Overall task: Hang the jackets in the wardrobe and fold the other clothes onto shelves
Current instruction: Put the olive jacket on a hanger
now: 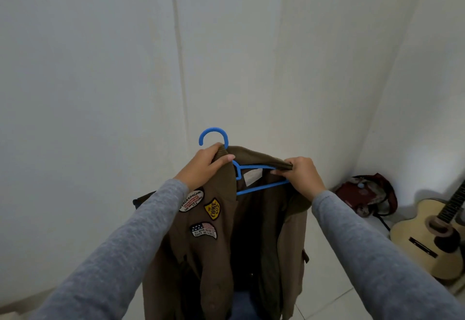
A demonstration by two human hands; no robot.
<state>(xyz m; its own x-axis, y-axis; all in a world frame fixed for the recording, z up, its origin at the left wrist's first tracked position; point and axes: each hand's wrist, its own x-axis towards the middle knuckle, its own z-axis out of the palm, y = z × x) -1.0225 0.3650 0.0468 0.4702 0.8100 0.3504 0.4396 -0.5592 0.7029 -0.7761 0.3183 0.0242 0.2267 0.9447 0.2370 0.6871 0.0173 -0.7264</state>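
We hold the jacket (221,256) between our left hand (205,166) and right hand (303,176), the hanger (214,132) inside it; a bag (364,194) and a guitar (427,241) sit right of both.

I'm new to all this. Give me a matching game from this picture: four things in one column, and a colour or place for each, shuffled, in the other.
Things
1. hanger
2. jacket
3. guitar
4. bag

Descriptions
A. pale wood, at the right edge of the view
B. brown with sewn patches, gripped at the collar by the left hand and the right hand
C. blue, partly inside a garment's neck
D. dark red, on the floor in the corner

Pairs: 1-C, 2-B, 3-A, 4-D
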